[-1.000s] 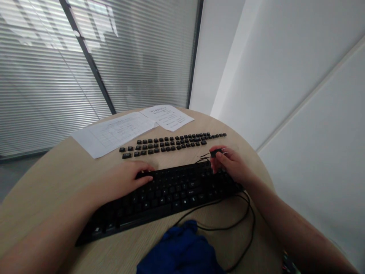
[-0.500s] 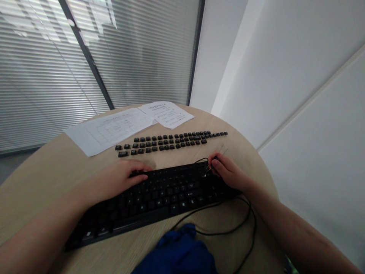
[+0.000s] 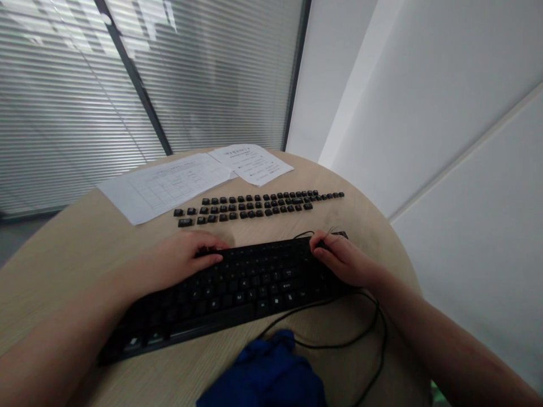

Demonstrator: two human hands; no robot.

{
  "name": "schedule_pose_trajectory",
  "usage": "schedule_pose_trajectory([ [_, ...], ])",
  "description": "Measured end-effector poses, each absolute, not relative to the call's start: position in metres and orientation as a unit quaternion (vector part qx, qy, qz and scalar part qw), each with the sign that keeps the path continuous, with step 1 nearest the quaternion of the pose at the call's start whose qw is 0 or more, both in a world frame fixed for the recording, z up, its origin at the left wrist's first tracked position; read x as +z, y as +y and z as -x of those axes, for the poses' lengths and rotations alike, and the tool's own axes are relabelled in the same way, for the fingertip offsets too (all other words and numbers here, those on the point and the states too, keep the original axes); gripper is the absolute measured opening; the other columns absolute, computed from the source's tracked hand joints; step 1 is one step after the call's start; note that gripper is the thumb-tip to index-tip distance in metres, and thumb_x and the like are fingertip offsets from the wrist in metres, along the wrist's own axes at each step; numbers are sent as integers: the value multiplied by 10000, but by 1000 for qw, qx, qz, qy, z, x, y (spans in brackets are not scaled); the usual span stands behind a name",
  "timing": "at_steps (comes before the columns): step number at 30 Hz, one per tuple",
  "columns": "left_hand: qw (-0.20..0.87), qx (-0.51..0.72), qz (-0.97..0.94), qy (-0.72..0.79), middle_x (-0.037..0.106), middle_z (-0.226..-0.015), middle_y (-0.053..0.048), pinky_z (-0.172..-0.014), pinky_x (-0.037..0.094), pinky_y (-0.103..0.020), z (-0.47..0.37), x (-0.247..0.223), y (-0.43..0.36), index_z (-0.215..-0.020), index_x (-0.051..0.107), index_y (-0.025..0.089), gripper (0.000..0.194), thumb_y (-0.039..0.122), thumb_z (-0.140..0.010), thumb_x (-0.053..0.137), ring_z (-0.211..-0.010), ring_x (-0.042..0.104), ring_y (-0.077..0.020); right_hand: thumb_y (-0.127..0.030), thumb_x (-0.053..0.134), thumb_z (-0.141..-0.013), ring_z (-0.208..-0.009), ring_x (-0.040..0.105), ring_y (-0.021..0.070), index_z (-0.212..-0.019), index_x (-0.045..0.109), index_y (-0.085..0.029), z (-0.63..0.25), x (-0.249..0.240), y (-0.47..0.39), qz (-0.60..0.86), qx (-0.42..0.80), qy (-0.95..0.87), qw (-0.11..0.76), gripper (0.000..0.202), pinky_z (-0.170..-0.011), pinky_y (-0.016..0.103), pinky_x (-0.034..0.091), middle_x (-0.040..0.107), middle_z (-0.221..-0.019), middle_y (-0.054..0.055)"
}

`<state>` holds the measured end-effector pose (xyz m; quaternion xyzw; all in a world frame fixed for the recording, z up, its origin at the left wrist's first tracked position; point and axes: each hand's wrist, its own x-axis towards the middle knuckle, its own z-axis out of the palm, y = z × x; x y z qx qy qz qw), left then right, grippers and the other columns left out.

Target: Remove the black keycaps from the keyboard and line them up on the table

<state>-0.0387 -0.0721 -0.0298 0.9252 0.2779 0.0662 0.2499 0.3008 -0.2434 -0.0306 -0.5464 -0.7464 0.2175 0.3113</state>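
Observation:
A black keyboard [image 3: 237,288] lies at a slant on the table, several of its key positions looking bare. My left hand [image 3: 197,254] grips its far edge, thumb on top and fingers over the back. Over the keyboard's right part, my right hand [image 3: 335,254] is closed round a wire keycap puller [image 3: 331,232]; only its thin wires show clearly past the fingers. Beyond the keyboard, loose black keycaps [image 3: 250,207] stand in rows on the table.
Printed paper sheets [image 3: 169,183] lie at the back of the round wooden table [image 3: 360,217]. A blue cloth [image 3: 267,373] sits at the front edge, beside a looped black cable [image 3: 339,343]. A white wall [image 3: 458,113] rises on the right, window blinds [image 3: 220,79] behind.
My right hand has turned and lowered slightly over the keyboard's right part, and the puller's lower wires are now hidden. My left hand keeps its grip. The view has shifted a little.

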Motion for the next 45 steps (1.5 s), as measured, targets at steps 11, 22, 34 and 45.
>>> schedule_pose_trajectory([
  [11,243,66,-929,273,806,-1133,-33,-963,573,-408,39,-31,-72,-1115,793,332,283,432,-942,592,-1027,745,-264,-489,487,-1043,-653,535,164,-917,576,-231,-305,-42,-243,533,229,-725,370,300,-629,295,422,574,-721,1],
  [22,227,62,-933,273,805,-1106,-33,-943,564,-399,37,-29,-74,-1103,786,314,278,410,-944,580,-1009,743,-261,-709,556,-953,-466,432,116,-892,506,-264,-312,-51,-243,513,312,-559,572,452,-404,231,308,530,-649,-39],
  [34,92,204,-947,229,749,-1167,-82,-982,560,-445,12,11,-146,-1163,723,216,266,380,-1002,589,-1084,696,-272,-292,601,-1035,-672,605,111,-1086,601,-275,-276,-37,-263,417,262,-731,472,54,-623,252,510,658,-946,15],
  [45,151,283,-939,126,748,-1040,-46,-790,568,-323,-6,6,-179,-1071,689,188,119,154,-985,614,-922,681,-199,-323,584,-1038,-838,681,160,-1186,600,-273,-259,-34,-273,371,305,-761,437,157,-757,294,548,701,-996,37],
])
